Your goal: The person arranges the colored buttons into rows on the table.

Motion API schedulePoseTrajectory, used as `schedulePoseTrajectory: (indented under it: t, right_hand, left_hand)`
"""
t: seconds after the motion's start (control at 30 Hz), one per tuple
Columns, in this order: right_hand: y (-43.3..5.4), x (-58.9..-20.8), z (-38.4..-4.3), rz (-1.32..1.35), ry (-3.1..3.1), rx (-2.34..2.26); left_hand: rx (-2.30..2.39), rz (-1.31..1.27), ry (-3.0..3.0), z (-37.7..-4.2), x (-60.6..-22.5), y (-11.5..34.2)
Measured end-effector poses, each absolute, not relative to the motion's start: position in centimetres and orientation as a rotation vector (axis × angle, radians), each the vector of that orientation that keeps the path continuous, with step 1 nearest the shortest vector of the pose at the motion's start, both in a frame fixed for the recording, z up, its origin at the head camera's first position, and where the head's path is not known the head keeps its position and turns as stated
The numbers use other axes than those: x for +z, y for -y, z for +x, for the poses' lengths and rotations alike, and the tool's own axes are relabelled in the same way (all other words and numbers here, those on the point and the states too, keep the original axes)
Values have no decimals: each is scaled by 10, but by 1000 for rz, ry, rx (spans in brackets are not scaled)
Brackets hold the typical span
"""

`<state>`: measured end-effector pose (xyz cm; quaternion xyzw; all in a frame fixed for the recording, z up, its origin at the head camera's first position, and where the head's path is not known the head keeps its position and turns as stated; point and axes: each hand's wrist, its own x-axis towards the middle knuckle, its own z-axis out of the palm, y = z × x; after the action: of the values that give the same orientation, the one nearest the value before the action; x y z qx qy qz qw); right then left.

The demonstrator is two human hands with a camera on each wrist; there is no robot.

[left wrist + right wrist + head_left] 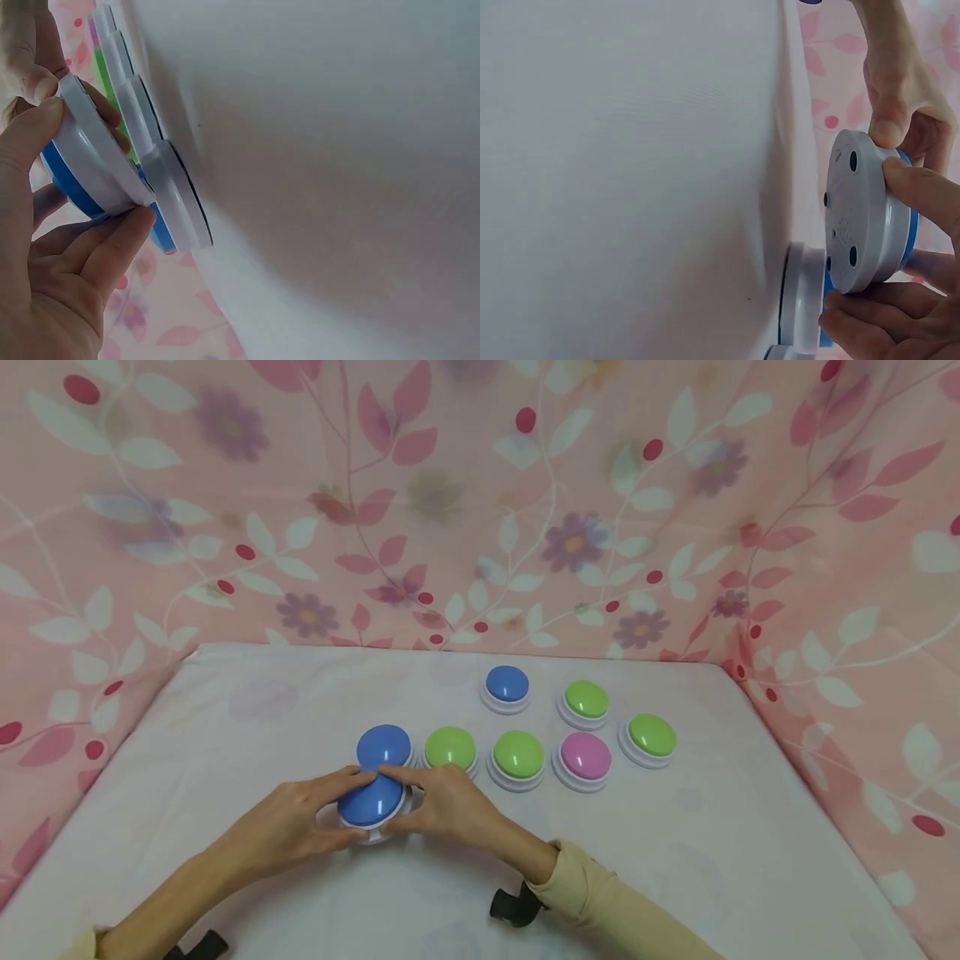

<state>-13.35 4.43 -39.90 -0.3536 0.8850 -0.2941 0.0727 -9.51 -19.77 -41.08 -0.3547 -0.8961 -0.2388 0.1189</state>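
Observation:
A dome-topped push button point(371, 803) with a blue cap and white round base is gripped between both hands, raised off the cloth. My left hand point(288, 827) pinches its left side, thumb and fingers on the rim. From the right, my right hand point(456, 808) holds the opposite side the same way. The right wrist view shows the button's white underside point(847, 217) with small dark feet, tilted toward that camera. Just behind it sits another blue button point(384, 746), overlapped by the held one in the head view.
Two green buttons point(518, 754) and a pink button point(586, 756) continue the row rightward. Farther back stand a blue button point(507, 683) and two more green ones point(587, 699). White cloth point(675, 877) covers the table; floral pink curtains point(480, 510) enclose its back and sides.

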Motion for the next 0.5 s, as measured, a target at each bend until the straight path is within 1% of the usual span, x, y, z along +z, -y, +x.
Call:
schedulePoseTrajectory:
  t: [0.17,0.5]
  right_hand:
    - [-46,-407,-130,-1086,-2634,-940]
    - [-51,-423,-132,-1107,-2632,-896]
  left_hand:
    - [-653,-1068,2558,-92,-416,197]
    - [-636,-1041,2694,-91,-425,189]
